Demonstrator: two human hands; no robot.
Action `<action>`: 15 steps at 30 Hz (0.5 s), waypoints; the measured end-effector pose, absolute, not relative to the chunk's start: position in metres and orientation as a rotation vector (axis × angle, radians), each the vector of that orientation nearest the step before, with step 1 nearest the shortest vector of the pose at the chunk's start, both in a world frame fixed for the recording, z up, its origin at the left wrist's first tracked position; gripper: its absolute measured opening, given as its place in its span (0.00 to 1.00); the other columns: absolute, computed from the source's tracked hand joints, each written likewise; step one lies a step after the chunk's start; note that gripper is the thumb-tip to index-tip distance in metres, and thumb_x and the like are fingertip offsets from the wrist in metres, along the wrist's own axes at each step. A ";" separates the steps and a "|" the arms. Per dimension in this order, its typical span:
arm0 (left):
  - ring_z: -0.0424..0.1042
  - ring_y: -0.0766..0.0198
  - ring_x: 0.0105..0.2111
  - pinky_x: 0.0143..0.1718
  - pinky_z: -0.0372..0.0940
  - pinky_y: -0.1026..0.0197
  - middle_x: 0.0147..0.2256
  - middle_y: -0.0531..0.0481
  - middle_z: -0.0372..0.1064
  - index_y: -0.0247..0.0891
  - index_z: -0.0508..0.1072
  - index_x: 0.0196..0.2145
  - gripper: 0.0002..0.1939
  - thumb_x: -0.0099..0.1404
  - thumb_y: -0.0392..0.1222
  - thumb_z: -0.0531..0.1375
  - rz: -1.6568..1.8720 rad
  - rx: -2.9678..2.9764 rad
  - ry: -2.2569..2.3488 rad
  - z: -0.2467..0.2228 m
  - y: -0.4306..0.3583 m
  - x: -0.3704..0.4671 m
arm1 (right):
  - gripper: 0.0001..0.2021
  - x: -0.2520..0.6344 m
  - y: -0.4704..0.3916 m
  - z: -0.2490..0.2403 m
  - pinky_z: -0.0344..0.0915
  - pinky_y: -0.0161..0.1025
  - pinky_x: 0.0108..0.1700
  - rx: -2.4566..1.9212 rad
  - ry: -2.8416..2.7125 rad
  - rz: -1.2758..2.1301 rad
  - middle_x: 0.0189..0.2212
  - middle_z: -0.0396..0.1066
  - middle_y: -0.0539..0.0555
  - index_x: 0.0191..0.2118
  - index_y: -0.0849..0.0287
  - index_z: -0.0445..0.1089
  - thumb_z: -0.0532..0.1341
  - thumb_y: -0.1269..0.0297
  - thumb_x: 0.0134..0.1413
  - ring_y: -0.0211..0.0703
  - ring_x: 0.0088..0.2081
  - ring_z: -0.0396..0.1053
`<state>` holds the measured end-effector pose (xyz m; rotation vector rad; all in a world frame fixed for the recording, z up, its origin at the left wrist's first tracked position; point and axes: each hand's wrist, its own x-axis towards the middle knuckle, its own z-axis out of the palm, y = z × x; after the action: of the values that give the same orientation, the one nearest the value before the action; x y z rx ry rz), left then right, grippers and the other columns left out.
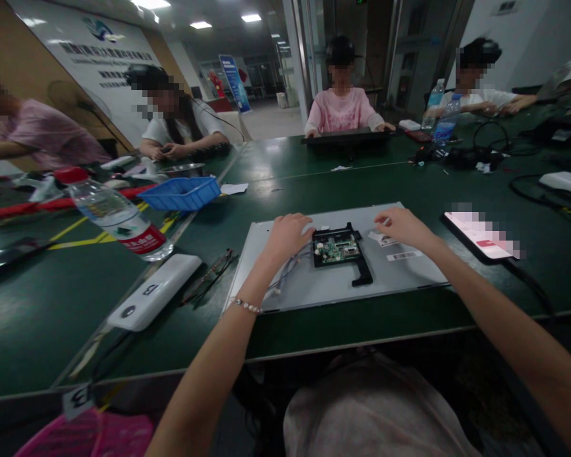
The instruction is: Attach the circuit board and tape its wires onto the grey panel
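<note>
At the left of the work position, a water bottle [118, 219] with a red cap and red label stands on the green table [209, 343]. A white power bank [155, 293] lies in front of it, and a pair of eyeglasses [208, 278] lies just to the right of the power bank.

The left forearm extends forward and slightly right from the near edge. A beaded bracelet [246, 306] encircles the wrist. The left hand [285, 238] is positioned palm down above the left part of a flat grey panel [323, 289]. Its fingers are slightly bent and directed forward and right; the thumb is parted from them at the upper left corner of a black bracket [363, 273]. The grasp is loose, with no object seen in it; contact with the bracket cannot be determined.

Thin wires [285, 274] lie on the panel below this hand. The bracket lies at mid-panel, around a green circuit board [337, 249].

The right forearm reaches forward and left. The right hand [402, 226] is over the panel's far right area, wrist bent, fingers curled inward beside a white label [384, 239]. The grip is partly closed; whether it holds anything cannot be determined. A lit phone [478, 236] lies farther right, apart from the panel.
</note>
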<state>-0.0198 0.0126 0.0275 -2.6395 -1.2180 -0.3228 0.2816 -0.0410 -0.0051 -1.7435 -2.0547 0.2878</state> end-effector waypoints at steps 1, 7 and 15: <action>0.69 0.56 0.45 0.45 0.59 0.55 0.46 0.46 0.71 0.39 0.71 0.47 0.16 0.68 0.46 0.49 -0.320 -2.664 -1.178 0.026 0.012 -0.016 | 0.12 0.281 -0.041 -0.005 0.66 0.43 0.41 -1.733 -2.059 0.289 0.39 0.74 0.60 0.41 0.61 0.74 0.57 0.62 0.55 0.47 0.37 0.72; 0.70 0.56 0.43 0.43 0.59 0.56 0.42 0.45 0.73 0.38 0.74 0.43 0.14 0.67 0.44 0.52 -0.174 -2.732 -1.048 0.021 0.019 0.013 | 0.11 0.282 -0.044 -0.002 0.66 0.42 0.40 -1.709 -2.054 0.301 0.39 0.74 0.59 0.39 0.60 0.74 0.57 0.63 0.56 0.47 0.37 0.72; 0.72 0.57 0.38 0.38 0.62 0.60 0.37 0.44 0.74 0.38 0.77 0.36 0.13 0.62 0.36 0.52 -0.034 -2.726 -1.079 0.029 0.031 0.027 | 0.11 0.284 -0.040 -0.008 0.66 0.43 0.40 -1.692 -2.082 0.323 0.38 0.75 0.57 0.38 0.59 0.75 0.57 0.63 0.56 0.47 0.38 0.72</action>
<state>0.0270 0.0312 0.0290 -2.7262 -1.0789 -0.0343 0.2838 -0.0405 -0.0075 -1.6919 -2.0817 0.3226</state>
